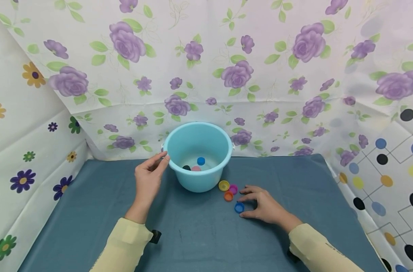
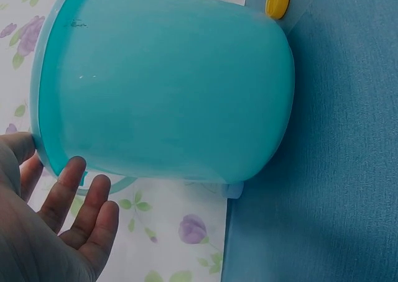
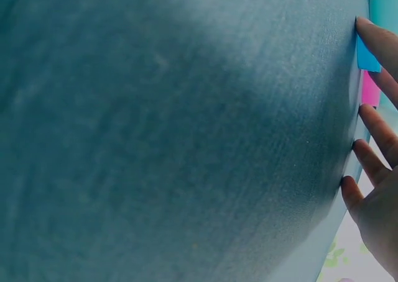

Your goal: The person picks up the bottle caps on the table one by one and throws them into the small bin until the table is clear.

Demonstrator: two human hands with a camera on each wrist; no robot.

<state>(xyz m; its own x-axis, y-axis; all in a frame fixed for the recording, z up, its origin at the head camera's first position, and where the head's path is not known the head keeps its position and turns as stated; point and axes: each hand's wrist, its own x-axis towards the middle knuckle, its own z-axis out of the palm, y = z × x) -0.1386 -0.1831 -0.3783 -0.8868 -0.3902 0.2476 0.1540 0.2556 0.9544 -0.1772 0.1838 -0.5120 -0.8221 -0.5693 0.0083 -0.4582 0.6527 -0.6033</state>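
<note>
A light blue bucket (image 1: 199, 177) stands upright on the cloth-covered table. My left hand (image 1: 149, 181) pinches its left rim between thumb and index finger; the other fingers fan out beside the wall (image 2: 81, 226). To the right of the bucket, my right hand (image 1: 262, 206) has thumb and index finger on opposite sides of a blue bottle cap (image 1: 239, 207) at the table surface. Close by lie a yellow cap (image 1: 224, 185), a magenta cap (image 1: 233, 189) and an orange cap (image 1: 228, 196). Inside the bucket are a blue cap (image 1: 201, 161), a pink one (image 1: 196, 168) and a black one (image 1: 186, 167).
A blue-grey cloth (image 1: 193, 234) covers the table. Behind the bucket hangs a white sheet with purple flowers (image 1: 206, 75). Patterned sheets also close off the left side (image 1: 39, 158) and the right side (image 1: 390, 196).
</note>
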